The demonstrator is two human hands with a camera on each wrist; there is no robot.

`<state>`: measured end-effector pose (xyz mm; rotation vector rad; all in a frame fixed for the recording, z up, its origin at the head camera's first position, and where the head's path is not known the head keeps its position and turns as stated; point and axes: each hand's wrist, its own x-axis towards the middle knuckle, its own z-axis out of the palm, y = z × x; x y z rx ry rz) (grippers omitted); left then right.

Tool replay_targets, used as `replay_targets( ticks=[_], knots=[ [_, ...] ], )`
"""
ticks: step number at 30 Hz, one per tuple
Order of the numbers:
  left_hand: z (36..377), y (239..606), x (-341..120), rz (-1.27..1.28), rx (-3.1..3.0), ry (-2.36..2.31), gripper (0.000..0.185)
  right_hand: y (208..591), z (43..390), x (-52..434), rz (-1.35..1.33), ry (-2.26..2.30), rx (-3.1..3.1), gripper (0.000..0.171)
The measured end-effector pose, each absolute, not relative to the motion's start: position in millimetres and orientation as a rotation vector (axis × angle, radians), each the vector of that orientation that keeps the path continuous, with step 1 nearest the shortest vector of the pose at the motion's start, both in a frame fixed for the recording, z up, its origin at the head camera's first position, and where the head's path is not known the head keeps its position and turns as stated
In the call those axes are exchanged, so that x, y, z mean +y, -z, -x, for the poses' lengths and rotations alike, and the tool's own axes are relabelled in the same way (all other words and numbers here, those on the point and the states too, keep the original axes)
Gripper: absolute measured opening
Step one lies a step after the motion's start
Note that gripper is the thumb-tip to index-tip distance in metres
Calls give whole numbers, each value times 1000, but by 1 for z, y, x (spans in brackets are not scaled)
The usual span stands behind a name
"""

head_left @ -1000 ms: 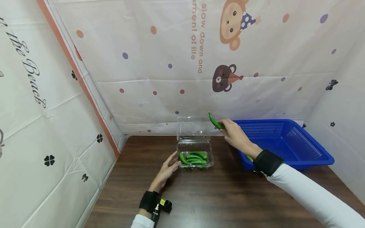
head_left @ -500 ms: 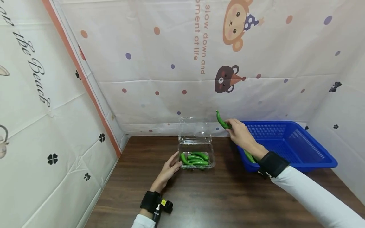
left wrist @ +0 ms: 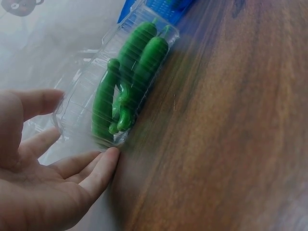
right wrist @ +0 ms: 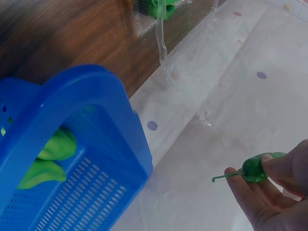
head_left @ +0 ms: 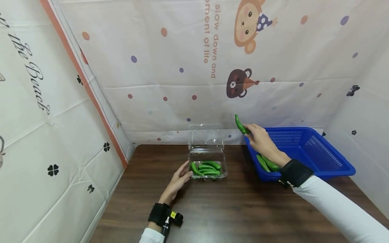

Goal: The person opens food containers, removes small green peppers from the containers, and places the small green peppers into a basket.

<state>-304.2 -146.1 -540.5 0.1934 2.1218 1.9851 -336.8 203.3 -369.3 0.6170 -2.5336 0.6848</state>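
Note:
My right hand [head_left: 260, 140] pinches a green chili pepper [head_left: 241, 125] between thumb and fingers, above the basket's left rim. In the right wrist view the held pepper [right wrist: 257, 168] has its thin stem sticking out past the fingertips. A clear plastic clamshell box [head_left: 224, 173] stands on the table with its lid [head_left: 205, 136] raised, and several green peppers [head_left: 209, 167] lie in it. My left hand [head_left: 177, 180] touches the box's left end, fingers spread and only slightly bent. In the left wrist view its fingertips [left wrist: 111, 155] rest against the lower corner.
To the right stands a blue plastic basket [head_left: 316, 148]. A few green peppers [head_left: 267, 164] lie in its near left corner, partly hidden by my right wrist. The brown wooden table [head_left: 212, 212] meets a printed cloth wall [head_left: 152, 111] behind the box.
My right hand has moved right and slightly up with the pepper, away from the box and towards the basket. More of the peppers in the basket shows now. My left hand keeps its place.

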Motion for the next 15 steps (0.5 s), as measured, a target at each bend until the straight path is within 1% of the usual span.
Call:
replay_targets(
  ticks=[15],
  knots=[
    [306,540,-146,-191,2105,-1994,66,368,339,212,-590,-691,-2533,33]
  ],
)
